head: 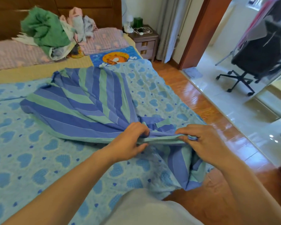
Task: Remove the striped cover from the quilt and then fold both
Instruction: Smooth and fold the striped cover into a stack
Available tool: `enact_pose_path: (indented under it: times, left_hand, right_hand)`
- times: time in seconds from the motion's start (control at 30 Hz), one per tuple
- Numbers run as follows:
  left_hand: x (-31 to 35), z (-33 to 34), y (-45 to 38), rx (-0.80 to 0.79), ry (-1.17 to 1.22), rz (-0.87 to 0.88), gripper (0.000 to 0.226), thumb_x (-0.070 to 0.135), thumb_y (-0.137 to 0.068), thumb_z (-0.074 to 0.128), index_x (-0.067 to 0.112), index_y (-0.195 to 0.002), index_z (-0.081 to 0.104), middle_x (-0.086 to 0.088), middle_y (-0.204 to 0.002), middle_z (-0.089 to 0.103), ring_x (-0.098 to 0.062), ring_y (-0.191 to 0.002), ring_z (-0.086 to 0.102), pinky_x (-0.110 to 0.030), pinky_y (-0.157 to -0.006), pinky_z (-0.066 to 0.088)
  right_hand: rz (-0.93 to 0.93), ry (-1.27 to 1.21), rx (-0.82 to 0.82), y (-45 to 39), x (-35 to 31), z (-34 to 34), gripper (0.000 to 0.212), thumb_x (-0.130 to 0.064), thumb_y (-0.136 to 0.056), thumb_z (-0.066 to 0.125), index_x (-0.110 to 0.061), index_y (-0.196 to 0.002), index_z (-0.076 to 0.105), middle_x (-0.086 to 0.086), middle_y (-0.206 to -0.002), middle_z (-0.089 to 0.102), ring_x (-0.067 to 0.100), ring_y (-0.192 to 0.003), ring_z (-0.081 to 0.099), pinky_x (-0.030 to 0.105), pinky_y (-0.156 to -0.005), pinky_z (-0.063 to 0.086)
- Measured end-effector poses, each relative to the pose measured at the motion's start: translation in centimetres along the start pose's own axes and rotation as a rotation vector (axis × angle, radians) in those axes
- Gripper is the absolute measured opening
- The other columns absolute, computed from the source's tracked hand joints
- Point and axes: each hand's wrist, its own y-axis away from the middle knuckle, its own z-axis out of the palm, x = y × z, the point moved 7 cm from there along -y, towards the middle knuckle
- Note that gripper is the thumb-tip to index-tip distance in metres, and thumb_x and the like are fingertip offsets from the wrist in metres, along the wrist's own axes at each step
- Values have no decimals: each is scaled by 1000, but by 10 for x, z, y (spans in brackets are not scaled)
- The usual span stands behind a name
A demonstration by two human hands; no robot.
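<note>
Now the left hand (130, 140) and right hand (200, 142) are both pinching the striped cover (81, 103) at the bed's (23, 159) right edge.

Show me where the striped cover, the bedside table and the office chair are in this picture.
striped cover (81, 101), head view, on its spread striped middle.
bedside table (146, 42), head view, on its drawer front.
office chair (256, 57), head view, on its black backrest.
</note>
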Motion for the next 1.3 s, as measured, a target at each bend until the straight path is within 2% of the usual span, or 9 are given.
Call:
enact_pose_path:
  times: [0.2, 0.3, 0.5, 0.57, 0.63, 0.73, 0.97, 1.13, 1.3]
  left_hand:
    - [-2, -12, 15, -87, -171, 34, 8, 37, -92, 66, 30, -95, 64, 9, -101, 43, -2, -89, 40, -30, -69, 44]
    - [-5, -12, 16, -149, -424, 114, 30, 47, -92, 60, 21, -77, 66, 5, -90, 44, -9, -78, 40, -32, -58, 44]
    - [-5, 7, 22, -295, -713, 308, 35, 39, -89, 51, 18, -69, 72, 2, -82, 50, -23, -87, 52, -40, -108, 35]
    - [-16, 6, 26, -330, -721, 283, 31, 37, -85, 58, 15, -68, 70, 0, -82, 49, -25, -85, 51, -40, -109, 37]
    - [-20, 1, 30, -320, -684, 254, 28, 33, -83, 66, 13, -64, 64, -1, -80, 47, -25, -74, 49, -37, -82, 47]
    - [-14, -9, 36, -269, -627, 243, 28, 28, -85, 64, 15, -62, 55, -2, -80, 44, -24, -63, 42, -32, -60, 30]
    - [-85, -11, 56, -339, -808, 30, 32, 43, -81, 60, 19, -59, 62, 2, -73, 44, -22, -63, 48, -32, -64, 35]
    - [-110, -5, 71, -285, -848, -53, 28, 29, -79, 48, 17, -57, 62, -3, -70, 46, -29, -60, 48, -36, -65, 44]
    - [-149, -14, 103, -227, -827, -240, 25, 28, -79, 47, 20, -63, 64, -3, -72, 48, -30, -55, 51, -38, -69, 48]
  right_hand:
    - [-33, 2, -27, -1, -6, 6, 17, -16, -86, 72, -31, -96, 75, -31, -83, 64, -11, -79, 62, 6, -70, 41]
    - [-57, -38, -50, 0, -11, 11, 18, -15, -86, 72, -27, -98, 76, -31, -84, 65, -9, -79, 63, 7, -70, 43]
    - [-84, -23, -42, -1, -16, 6, 19, -10, -86, 72, -21, -100, 78, -40, -86, 61, -15, -81, 61, 3, -71, 40]
    - [-81, -22, -25, -2, -17, 2, 18, -17, -86, 69, -23, -100, 78, -37, -84, 62, -13, -80, 62, 4, -71, 41]
    - [-74, -18, -12, -3, -17, -4, 16, -19, -88, 69, -24, -100, 78, -31, -84, 64, -10, -79, 63, 5, -70, 41]
    - [-28, -21, 16, -5, -14, -16, 16, -15, -88, 70, -23, -99, 78, -25, -88, 68, -10, -83, 63, 3, -73, 41]
    - [95, -98, 278, -6, -15, -58, 36, -6, -88, 68, -42, -91, 70, -27, -96, 69, -5, -88, 65, 13, -77, 47]
    - [219, -116, 450, -11, -8, -78, 37, -10, -90, 68, -46, -86, 70, -34, -88, 67, -8, -83, 63, 10, -77, 44]
    - [310, -166, 622, -12, 2, -94, 21, -14, -90, 65, -33, -90, 73, -31, -81, 67, -3, -83, 62, 28, -86, 50]
